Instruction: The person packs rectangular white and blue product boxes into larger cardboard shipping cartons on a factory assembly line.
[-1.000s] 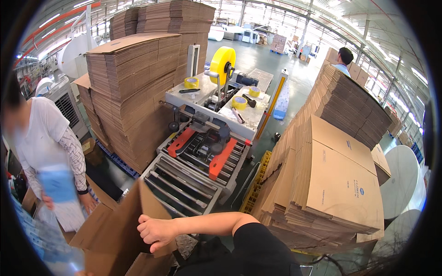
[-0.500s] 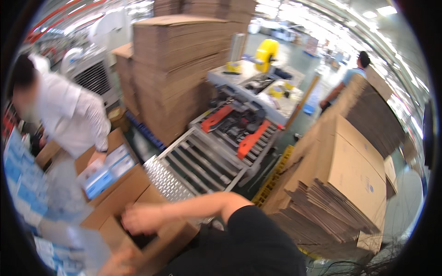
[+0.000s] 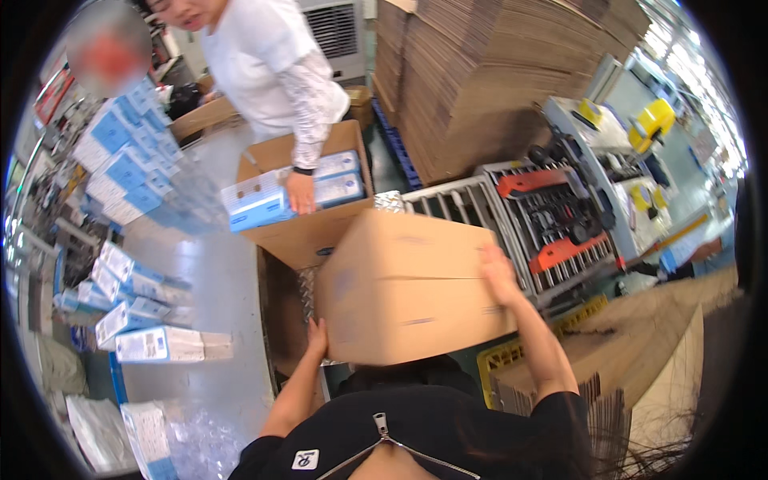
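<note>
Between my two hands is a cardboard carton (image 3: 440, 300), tilted and slightly blurred, with a seam across its upward face. My left hand (image 3: 318, 338) presses its lower left side, and part of that hand is hidden by the carton. My right hand (image 3: 498, 274) lies against the right side with the fingers along the edge. Just beyond stands an open carton (image 3: 300, 240) holding blue-and-white boxes (image 3: 336, 176). A co-worker's hand (image 3: 301, 192) rests on a blue-and-white box in it.
On the grey table (image 3: 216, 264) at left stand several blue-and-white boxes (image 3: 132, 164). A roller conveyor (image 3: 472, 200) runs beyond the carton. Stacks of flat cardboard (image 3: 496, 88) rise at the back and right. A yellow plastic pallet (image 3: 490, 370) sits low at right.
My right hand has left the inside of the open carton and now grips a carton's right side. The carton is lifted and turned, seam face up. My view has swung left.
</note>
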The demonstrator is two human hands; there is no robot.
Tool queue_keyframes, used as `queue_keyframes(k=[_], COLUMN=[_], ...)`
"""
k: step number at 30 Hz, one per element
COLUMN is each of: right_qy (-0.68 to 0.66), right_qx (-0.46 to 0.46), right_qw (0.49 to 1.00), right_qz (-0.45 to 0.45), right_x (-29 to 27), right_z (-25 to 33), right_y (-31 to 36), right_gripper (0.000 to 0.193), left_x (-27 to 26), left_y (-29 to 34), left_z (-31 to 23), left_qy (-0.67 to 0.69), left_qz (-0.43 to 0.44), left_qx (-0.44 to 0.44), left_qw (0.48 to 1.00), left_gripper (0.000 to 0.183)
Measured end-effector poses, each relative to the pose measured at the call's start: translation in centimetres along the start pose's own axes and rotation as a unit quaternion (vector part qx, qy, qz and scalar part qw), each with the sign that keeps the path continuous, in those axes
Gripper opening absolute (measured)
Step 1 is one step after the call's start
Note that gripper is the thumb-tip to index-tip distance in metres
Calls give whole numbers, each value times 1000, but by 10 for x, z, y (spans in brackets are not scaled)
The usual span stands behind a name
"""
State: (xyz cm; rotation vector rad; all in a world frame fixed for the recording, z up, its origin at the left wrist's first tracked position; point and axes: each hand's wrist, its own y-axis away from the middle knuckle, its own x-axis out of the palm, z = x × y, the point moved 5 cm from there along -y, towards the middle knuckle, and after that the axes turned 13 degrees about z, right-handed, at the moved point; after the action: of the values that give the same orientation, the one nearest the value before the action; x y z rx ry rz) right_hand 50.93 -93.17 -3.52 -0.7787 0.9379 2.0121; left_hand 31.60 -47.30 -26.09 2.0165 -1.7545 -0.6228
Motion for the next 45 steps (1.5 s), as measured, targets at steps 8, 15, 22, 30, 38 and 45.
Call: queue_keyframes(k=[8,15,22,30,38,45], right_qy=[-714,-419,-434,-374,-365,228], right_qx=[9,-213,-83,3,35,-326], right_qw=[694,877,890,912,922,913], right_qz=[98,99,117,167,120,89], right_x=[47,6,29,47,62,110], right_z=[-140,61,-3,76,125,466], right_y=[51,52,21,-26,-42,-45], right_gripper=[73,83,66,55,68,100], left_x=[129,279,12,2,-334,-336], left_y=[186,173,90,83,252,211], left_z=[-305,-298,-199,-173,-213,-276], left_qy=[79,-301,-740,-432,-696,-565], left_qz=[353,420,-23,120,-132,-196], left_qx=[190,156,-51,37,6,153], left_qw=[913,842,670,893,705,786], left_gripper=[60,63,102,58,94,69])
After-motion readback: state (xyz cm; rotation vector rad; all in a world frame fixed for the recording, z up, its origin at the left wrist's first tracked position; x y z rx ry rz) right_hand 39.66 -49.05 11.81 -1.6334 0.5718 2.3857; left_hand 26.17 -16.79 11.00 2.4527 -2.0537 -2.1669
